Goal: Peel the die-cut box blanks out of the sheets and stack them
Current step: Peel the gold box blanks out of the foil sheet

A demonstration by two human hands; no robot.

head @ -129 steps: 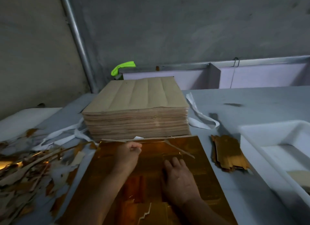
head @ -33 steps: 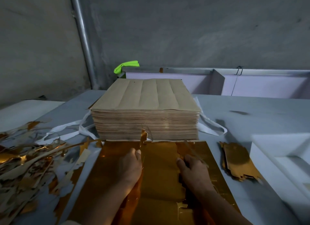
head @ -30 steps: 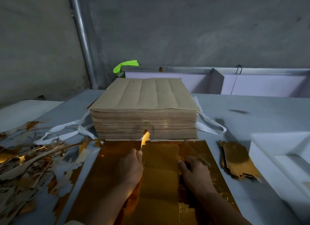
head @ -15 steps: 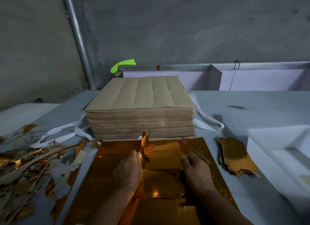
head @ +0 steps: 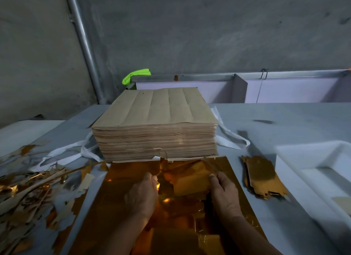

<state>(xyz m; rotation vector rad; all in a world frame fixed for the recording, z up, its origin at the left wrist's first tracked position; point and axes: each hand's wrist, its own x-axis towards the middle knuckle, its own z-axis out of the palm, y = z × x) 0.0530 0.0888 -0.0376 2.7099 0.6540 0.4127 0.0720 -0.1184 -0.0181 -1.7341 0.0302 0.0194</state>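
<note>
A shiny gold die-cut sheet (head: 121, 188) lies flat on the table in front of me. From its middle a gold box blank (head: 190, 178) is lifted and tilted up at its far end. My left hand (head: 141, 196) pinches the blank's left edge, and my right hand (head: 225, 194) grips its right edge. A small stack of loosened gold blanks (head: 264, 178) lies on the table to the right of the sheet. Behind the sheet stands a tall pile of sheets (head: 155, 125), brown side up.
Gold and brown scrap strips (head: 28, 194) are heaped at the left. White straps (head: 76, 152) trail from under the tall pile. A white foam tray (head: 313, 159) sits at the right. A grey wall and a metal pipe (head: 83, 45) stand behind the grey table (head: 284, 121).
Both hands have taken the blank by its sides, and its far end has risen from the sheet. A thin scrap strip at its top edge has come loose.
</note>
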